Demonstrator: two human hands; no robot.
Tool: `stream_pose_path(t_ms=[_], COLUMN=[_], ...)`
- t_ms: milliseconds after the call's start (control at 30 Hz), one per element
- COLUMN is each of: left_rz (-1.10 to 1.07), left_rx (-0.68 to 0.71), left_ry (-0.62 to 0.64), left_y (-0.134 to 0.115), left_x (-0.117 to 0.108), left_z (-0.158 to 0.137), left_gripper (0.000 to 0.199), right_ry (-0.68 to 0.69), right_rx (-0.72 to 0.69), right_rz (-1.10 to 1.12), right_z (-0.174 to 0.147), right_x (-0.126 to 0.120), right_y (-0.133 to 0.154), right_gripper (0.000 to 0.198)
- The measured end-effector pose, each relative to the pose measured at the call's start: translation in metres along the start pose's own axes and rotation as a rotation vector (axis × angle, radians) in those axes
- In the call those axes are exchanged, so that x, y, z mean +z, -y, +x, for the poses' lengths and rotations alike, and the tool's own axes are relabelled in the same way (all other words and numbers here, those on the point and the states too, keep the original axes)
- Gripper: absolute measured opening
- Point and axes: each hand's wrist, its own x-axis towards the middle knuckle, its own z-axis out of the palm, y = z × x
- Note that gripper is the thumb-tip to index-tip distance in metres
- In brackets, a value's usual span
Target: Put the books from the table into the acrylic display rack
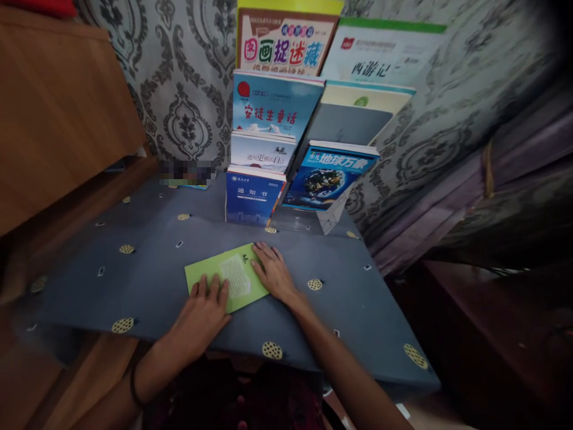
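A green book (236, 275) with a pale text panel lies flat on the blue-grey tablecloth (152, 292) near the table's front edge. My left hand (203, 316) rests on its lower left part, fingers spread over the cover. On its right end lies my right hand (273, 272), fingers stretched out along the edge. Neither hand grips the book; both lie on top of it. Behind it stands a two-column rack of books, with a dark blue book (250, 200) at the lower left and a blue globe-cover book (329, 179) at the lower right.
Higher in the rack are a light blue book (275, 107), a brown-and-yellow book (286, 45) and a white book with a green edge (380, 54). A wooden cabinet (62, 113) borders the table on the left. Patterned wallpaper (183, 95) and a purplish curtain (447, 185) stand behind.
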Motion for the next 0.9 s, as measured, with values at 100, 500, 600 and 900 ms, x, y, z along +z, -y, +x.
stream_pose_path(t_ms=[100, 500, 600, 900], left_rz=[0.049, -0.006, -0.124, -1.073], left_rx=[0.034, 0.113, 0.127, -0.058], left_ry=[0.104, 0.059, 0.056, -0.172], left_y=[-0.002, -0.003, 0.016, 0.051], left_x=[-0.016, -0.008, -0.025, -0.045], left_z=[0.004, 0.017, 0.017, 0.015], left_gripper=[0.062, 0.066, 0.052, 0.037], right_ry=[-0.011, -0.061, -0.088, -0.242], right_rx=[0.005, 0.081, 0.162, 0.210], right_rz=[0.027, 0.473, 0.802, 1.179], right_z=[0.000, 0.002, 0.004, 0.009], right_x=[-0.001, -0.016, -0.023, -0.025], right_y=[-0.001, -0.001, -0.003, -0.002], right_gripper=[0.048, 0.051, 0.070, 0.058])
